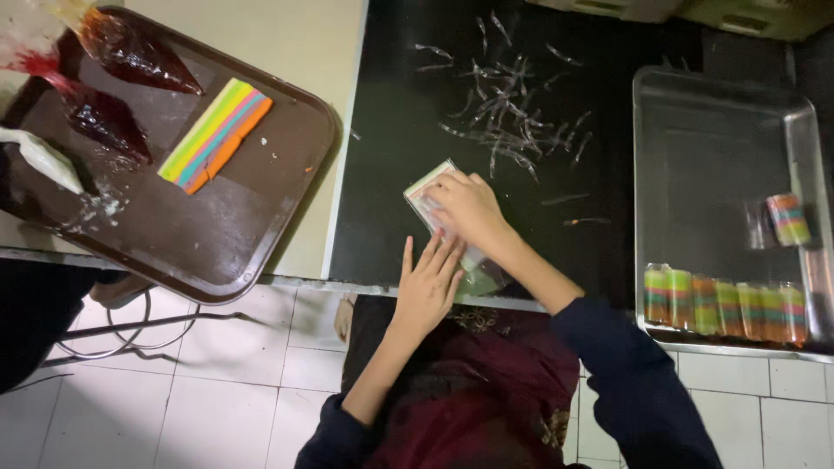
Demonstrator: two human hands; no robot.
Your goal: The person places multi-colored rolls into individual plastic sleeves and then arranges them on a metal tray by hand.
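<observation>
A clear plastic-wrapped block (426, 196) lies on the black table near its front edge, its far end pale and its near end greenish. My right hand (470, 207) rests on top of the block, fingers curled over it. My left hand (426, 284) lies flat, fingers together, pressing against the block's near left side. Both sleeves are dark blue.
A brown tray (217, 234) at left holds a rainbow layered cake slab (215, 133) and piping bags of red and white filling (130, 52). A metal pan (695, 148) at right holds a row of wrapped rainbow slices (725, 306). Thin plastic strips (508, 122) litter the table's far middle.
</observation>
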